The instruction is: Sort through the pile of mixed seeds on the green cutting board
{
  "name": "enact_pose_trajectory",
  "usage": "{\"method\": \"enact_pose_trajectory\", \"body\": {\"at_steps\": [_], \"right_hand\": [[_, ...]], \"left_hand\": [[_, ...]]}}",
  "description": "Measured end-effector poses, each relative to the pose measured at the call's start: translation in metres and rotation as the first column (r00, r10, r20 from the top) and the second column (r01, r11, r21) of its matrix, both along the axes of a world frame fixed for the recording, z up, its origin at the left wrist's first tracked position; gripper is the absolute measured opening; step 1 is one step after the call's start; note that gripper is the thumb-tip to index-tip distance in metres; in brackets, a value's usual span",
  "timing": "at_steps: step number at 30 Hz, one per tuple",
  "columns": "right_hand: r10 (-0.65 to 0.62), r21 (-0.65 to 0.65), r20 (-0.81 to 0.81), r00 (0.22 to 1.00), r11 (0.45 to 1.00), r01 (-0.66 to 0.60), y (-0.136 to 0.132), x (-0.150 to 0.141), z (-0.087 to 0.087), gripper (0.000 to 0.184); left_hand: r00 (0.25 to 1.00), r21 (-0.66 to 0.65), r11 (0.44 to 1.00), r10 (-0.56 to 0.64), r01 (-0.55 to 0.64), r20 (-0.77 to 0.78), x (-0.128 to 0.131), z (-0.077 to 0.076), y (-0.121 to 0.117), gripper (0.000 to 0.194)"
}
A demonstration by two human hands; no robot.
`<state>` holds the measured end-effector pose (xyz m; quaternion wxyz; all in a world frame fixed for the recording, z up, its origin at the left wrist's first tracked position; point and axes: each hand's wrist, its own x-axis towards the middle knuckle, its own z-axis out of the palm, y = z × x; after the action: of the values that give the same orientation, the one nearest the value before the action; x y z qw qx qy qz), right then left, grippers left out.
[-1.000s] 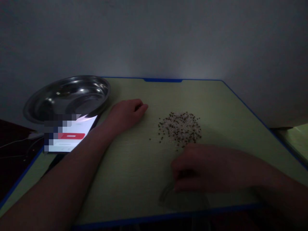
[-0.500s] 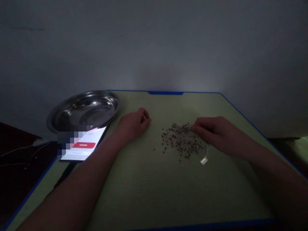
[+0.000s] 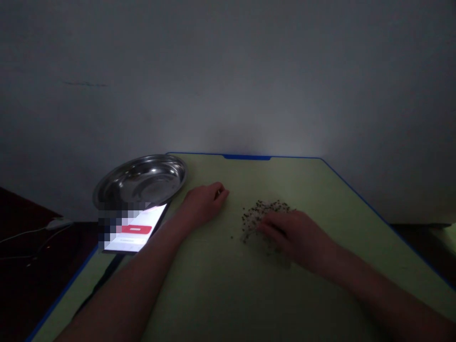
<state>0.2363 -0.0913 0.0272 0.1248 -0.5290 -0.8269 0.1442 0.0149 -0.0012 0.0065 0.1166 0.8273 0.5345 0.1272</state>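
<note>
My right hand (image 3: 290,230) reaches over a small pile of dark and pale grains (image 3: 269,207) on the table, its thumb and fingers pinched together at the pile. Whatever the fingertips hold is hidden and blurred. The hand covers the near right part of the pile. To the left, my left hand (image 3: 206,202) rests on the tabletop with curled fingers, apart from the grains. I cannot make out what lies inside its closed fingers.
A shiny steel basin (image 3: 140,183) stands tilted at the table's left edge. Beside my left forearm lies a lit phone (image 3: 137,237), partly under the basin. The pale green table (image 3: 228,304) has a blue rim, and a wall rises behind it. White cables (image 3: 28,230) hang at left.
My right hand has moved left and nearer, over the pile. The clear curved strip with a white end, seen earlier beside it, is now hidden or blurred. The view has tilted upward.
</note>
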Motion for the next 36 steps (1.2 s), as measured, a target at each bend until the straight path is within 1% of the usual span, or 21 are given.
{"method": "enact_pose_trajectory", "body": {"at_steps": [2, 5, 7, 11, 13, 17, 22, 25, 28, 31, 33, 36], "right_hand": [[0.041, 0.011, 0.022, 0.999, 0.999, -0.041, -0.003, -0.010, -0.006, 0.032], [0.032, 0.033, 0.071, 0.997, 0.999, -0.035, -0.002, -0.012, -0.012, 0.032], [-0.004, 0.068, 0.103, 0.995, 0.998, -0.003, 0.003, -0.007, -0.014, 0.032], [-0.142, 0.192, 0.132, 0.981, 0.975, 0.115, 0.017, 0.011, -0.019, 0.032], [-0.187, 0.214, 0.120, 0.975, 0.964, 0.158, 0.024, 0.021, -0.021, 0.031], [-0.236, 0.229, 0.062, 0.970, 0.949, 0.216, 0.035, 0.039, -0.023, 0.031], [-0.256, 0.233, -0.037, 0.966, 0.938, 0.257, 0.040, 0.052, -0.019, 0.032], [-0.241, 0.219, -0.099, 0.966, 0.941, 0.257, 0.038, 0.051, -0.019, 0.033], [-0.214, 0.201, -0.134, 0.968, 0.950, 0.238, 0.034, 0.043, -0.019, 0.034], [-0.191, 0.179, -0.142, 0.971, 0.960, 0.215, 0.034, 0.033, -0.017, 0.033], [-0.193, 0.183, -0.133, 0.972, 0.959, 0.215, 0.041, 0.029, -0.012, 0.033], [-0.208, 0.205, -0.120, 0.971, 0.951, 0.229, 0.059, 0.023, -0.002, 0.031]], "left_hand": [[1.000, 0.007, 1.000, -0.006, 0.006, 0.008, -0.001, -0.001, 0.000, 0.037], [1.000, 0.011, 1.000, 0.001, -0.001, -0.001, -0.002, -0.003, 0.001, 0.038], [1.000, 0.007, 1.000, 0.000, 0.000, -0.003, -0.002, -0.004, 0.002, 0.039], [1.000, -0.015, 1.000, 0.025, -0.025, -0.005, -0.002, -0.006, 0.004, 0.038], [0.999, -0.021, 0.999, 0.036, -0.036, -0.012, -0.001, -0.005, 0.004, 0.037], [0.999, -0.024, 0.999, 0.041, -0.041, -0.024, 0.000, -0.003, 0.003, 0.036], [0.999, -0.025, 0.999, 0.048, -0.048, 0.006, 0.000, -0.004, 0.003, 0.031], [0.996, -0.034, 0.996, 0.081, -0.080, 0.030, -0.002, -0.006, 0.003, 0.027], [0.996, -0.025, 0.997, 0.076, -0.075, 0.045, -0.003, -0.008, 0.004, 0.025], [0.997, -0.018, 0.998, 0.066, -0.065, 0.051, -0.004, -0.009, 0.005, 0.030], [0.994, -0.021, 0.997, 0.076, -0.075, 0.075, -0.003, -0.008, 0.005, 0.035], [0.983, -0.038, 0.995, 0.100, -0.095, 0.153, -0.003, -0.008, 0.004, 0.035]]}}
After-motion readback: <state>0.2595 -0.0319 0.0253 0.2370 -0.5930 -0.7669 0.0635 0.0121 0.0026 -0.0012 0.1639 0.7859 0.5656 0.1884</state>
